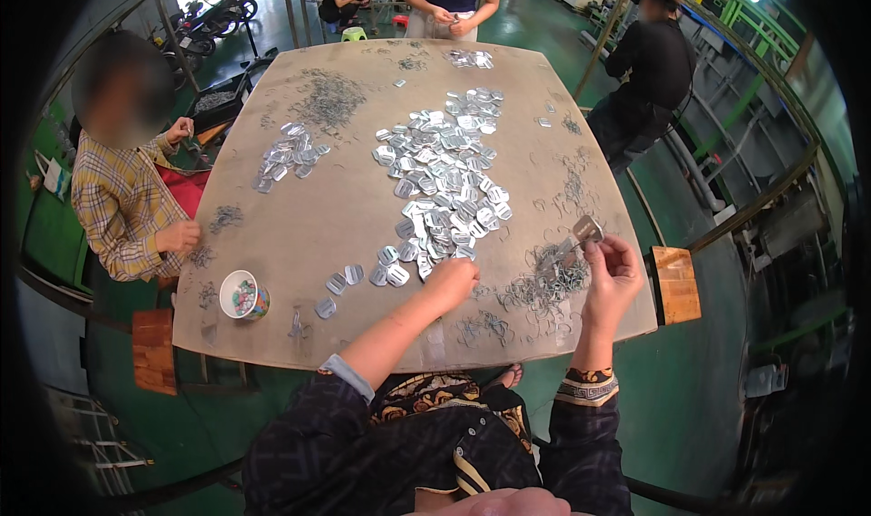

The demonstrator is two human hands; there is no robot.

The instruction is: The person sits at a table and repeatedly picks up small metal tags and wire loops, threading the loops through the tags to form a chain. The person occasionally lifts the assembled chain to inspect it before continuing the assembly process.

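Note:
In my raised right hand [614, 269], a small slotted metal plate [588, 229] is pinched between thumb and fingers, above the table's right side. Below and left of it lies a loose heap of thin bent wire pieces [544, 289]. My left hand [454, 281] is closed at the near end of a long pile of shiny slotted metal plates [445, 171]. Its fingertips are turned away, so whatever they hold is hidden. A few separate plates [336, 284] lie to the left of that hand.
The brown-covered table [299, 216] also carries a smaller plate pile [288, 157], scattered wire pieces [327, 98] and a paper cup [241, 295] with small bits inside. People stand or sit around it: a checked shirt [118, 198] at left. Wooden stools [677, 285] flank the table.

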